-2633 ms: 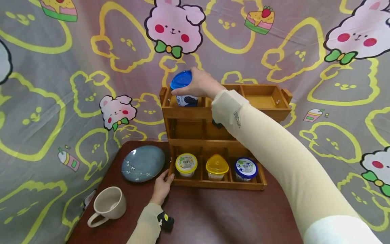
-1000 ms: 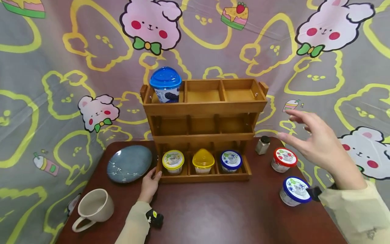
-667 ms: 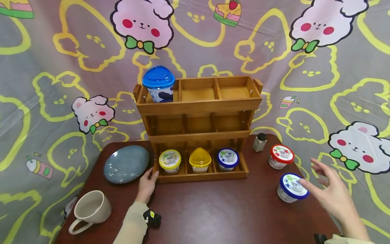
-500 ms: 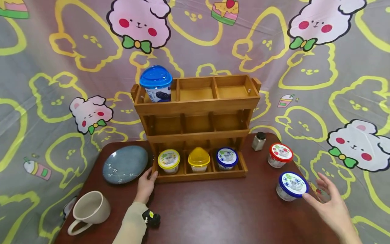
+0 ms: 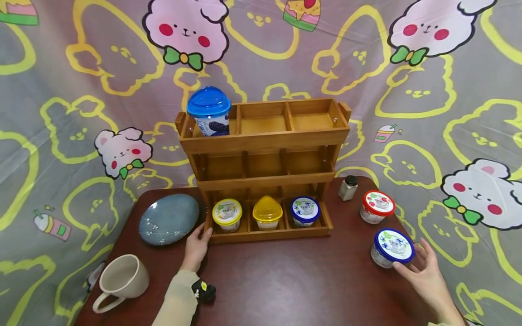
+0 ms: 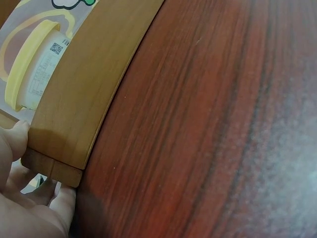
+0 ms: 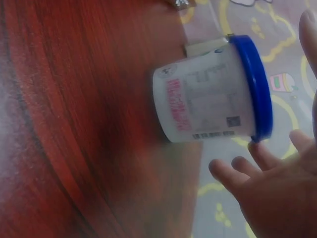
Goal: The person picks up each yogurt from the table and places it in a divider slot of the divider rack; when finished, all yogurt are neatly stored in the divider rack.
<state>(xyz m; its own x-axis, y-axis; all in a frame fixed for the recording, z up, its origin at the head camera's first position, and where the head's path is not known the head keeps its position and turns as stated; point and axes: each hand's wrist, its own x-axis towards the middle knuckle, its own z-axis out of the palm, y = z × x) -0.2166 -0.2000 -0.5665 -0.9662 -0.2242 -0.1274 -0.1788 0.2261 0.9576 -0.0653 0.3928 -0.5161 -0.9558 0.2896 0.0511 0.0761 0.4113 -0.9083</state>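
Reaches in close to the blue-lidded tub [image 5: 393,246] with the right hand [image 5: 426,274], nearer than half a second ago: thumb by the lid's front edge, fingers loose and apart along the right side, not clamped. Cannot tell from either view whether touching. Leaves the tub upright on the table [image 5: 277,280], in front of the red-lidded tub [image 5: 377,207], so reads as an approach, with no grip or lift yet. Shows the blue-domed cup [image 5: 210,113] standing free in the top left compartment of the wooden rack [image 5: 265,142], no longer held as in the earliest view. Keeps the left hand [image 5: 195,249] clamped on the rack's lower left corner, between thumb and fingers.
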